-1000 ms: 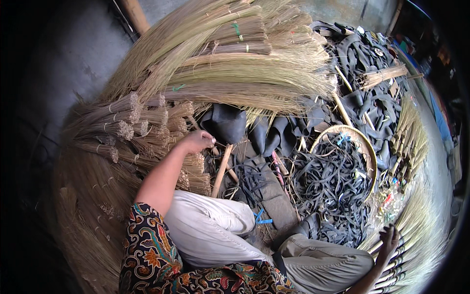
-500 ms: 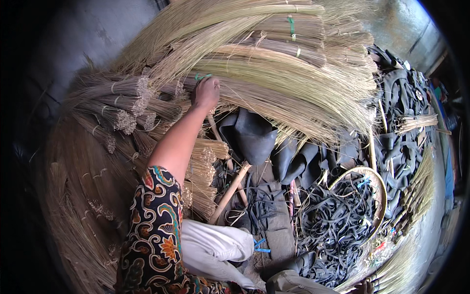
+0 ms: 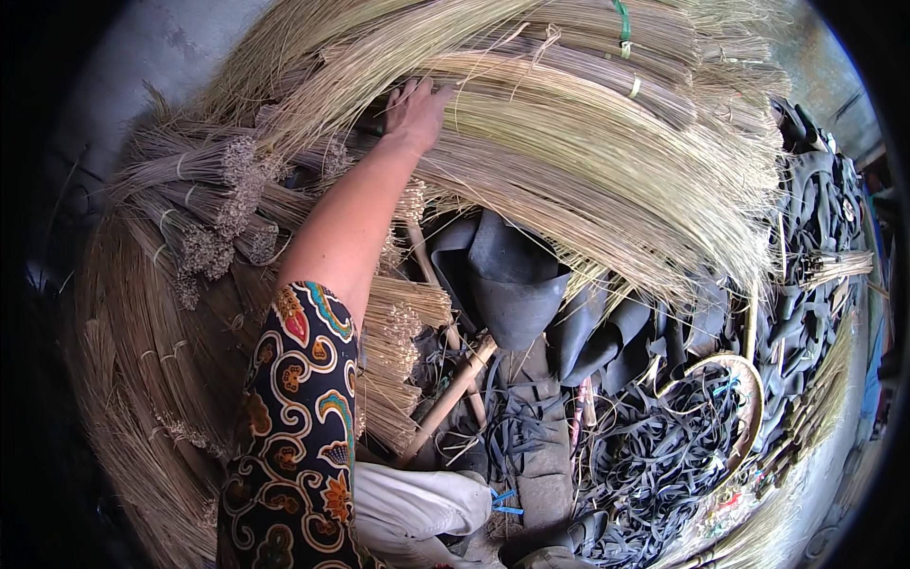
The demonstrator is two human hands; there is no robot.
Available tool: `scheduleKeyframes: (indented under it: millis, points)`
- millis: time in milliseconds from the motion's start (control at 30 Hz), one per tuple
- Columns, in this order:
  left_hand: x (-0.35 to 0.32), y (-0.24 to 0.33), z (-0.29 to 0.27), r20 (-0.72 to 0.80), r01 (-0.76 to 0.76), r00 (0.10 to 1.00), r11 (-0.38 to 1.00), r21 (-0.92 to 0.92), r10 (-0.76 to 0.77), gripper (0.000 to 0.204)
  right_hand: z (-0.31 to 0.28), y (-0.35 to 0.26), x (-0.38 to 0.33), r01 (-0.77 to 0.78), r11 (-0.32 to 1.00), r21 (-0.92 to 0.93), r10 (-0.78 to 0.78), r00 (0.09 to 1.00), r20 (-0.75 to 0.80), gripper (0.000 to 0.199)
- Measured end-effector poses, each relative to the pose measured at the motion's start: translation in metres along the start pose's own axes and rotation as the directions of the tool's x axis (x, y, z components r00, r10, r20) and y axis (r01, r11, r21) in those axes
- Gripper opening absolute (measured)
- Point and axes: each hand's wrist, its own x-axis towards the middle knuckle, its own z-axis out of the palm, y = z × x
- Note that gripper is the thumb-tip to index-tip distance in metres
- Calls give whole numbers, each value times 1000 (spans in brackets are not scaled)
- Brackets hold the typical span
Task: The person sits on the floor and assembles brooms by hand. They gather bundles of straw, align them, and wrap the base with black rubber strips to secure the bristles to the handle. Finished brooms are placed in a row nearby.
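My left hand (image 3: 415,114) reaches far forward onto a large pile of long, pale straw-like stalks (image 3: 588,152). Its fingers are spread, with the thumb out to the right, and nothing is gripped in them. They touch the cut end of a greenish-yellow bundle, beside another sheaf (image 3: 379,66) that slants across its left. Part of what lies under the palm is hidden. Left of the wrist are tied bundles (image 3: 204,251) with rough, knobby ends. My right hand is out of the picture.
Below the pile stand curled black rubber sheets (image 3: 517,294) and a wooden pole (image 3: 450,398). A round woven tray (image 3: 754,403) of tangled black rubber strips (image 3: 654,455) lies to the right. More stalk bundles (image 3: 389,341) are stacked beside my forearm; black rubber scraps (image 3: 820,209) heap at far right.
My left hand has moved farther forward along the bundle ends, and its closed fingers have spread. Dark fingertips at the lower right edge have gone from view. The whole view has shifted slightly.
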Motion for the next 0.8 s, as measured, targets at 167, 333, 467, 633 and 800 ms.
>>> scheduleKeyframes:
  millis: [167, 333, 467, 633, 800]
  points:
    - [3, -7, -11, 51, -21, 998, 996, -91, 25, 68, 0, -8, 4, 4, 1000, -16, -4, 1000, -1, 42]
    - [11, -23, -39, 303, 4, 952, 993, -119, 32, 61, 0, -5, 3, 14, 1000, -15, -14, 1000, 3, 42]
    - [16, -25, -65, 325, -41, 944, 997, -63, 59, 50, -1, 1, 3, 40, 999, -4, -40, 999, 6, 42]
    - [19, -26, -113, 290, -27, 956, 998, -59, 43, 43, -10, 23, 7, 99, 995, 15, -99, 995, 23, 42]
    - [18, 11, -188, 43, -99, 994, 993, -58, 101, 35, -17, 55, 14, 202, 979, 37, -203, 978, 39, 42]
